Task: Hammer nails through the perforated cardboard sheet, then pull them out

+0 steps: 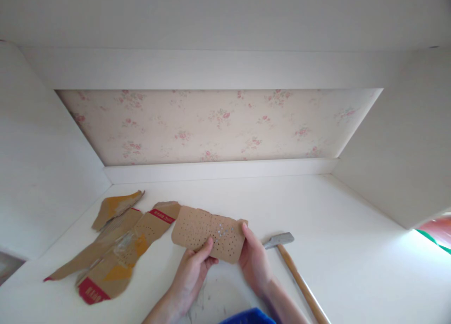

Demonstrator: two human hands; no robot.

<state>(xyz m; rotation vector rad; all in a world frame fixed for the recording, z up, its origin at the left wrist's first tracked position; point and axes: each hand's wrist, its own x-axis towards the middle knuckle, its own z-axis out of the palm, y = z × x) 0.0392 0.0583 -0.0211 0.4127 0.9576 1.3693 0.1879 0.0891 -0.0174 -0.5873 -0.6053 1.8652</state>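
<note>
Between my two hands is a piece of brown cardboard (pixel 197 225) dotted with many small holes; several shiny silvery spots show near its middle. My left hand (pixel 192 270) grips its lower edge, thumb on top and fingers beneath. At the right end my right hand (pixel 255 260) pinches the cardboard near its upper corner, with most of those fingers hidden behind it. Just right of my right hand lies a hammer with a grey metal head (pixel 280 240) and a wooden handle (pixel 301 279).
Torn cardboard pieces (pixel 130 248) with red bands and yellow tape lie at left on the white surface (pixel 303 201). White side panels (pixel 391 140) and a floral-papered back wall (pixel 218 126) enclose the space. Something blue (pixel 250 317) shows at the bottom edge.
</note>
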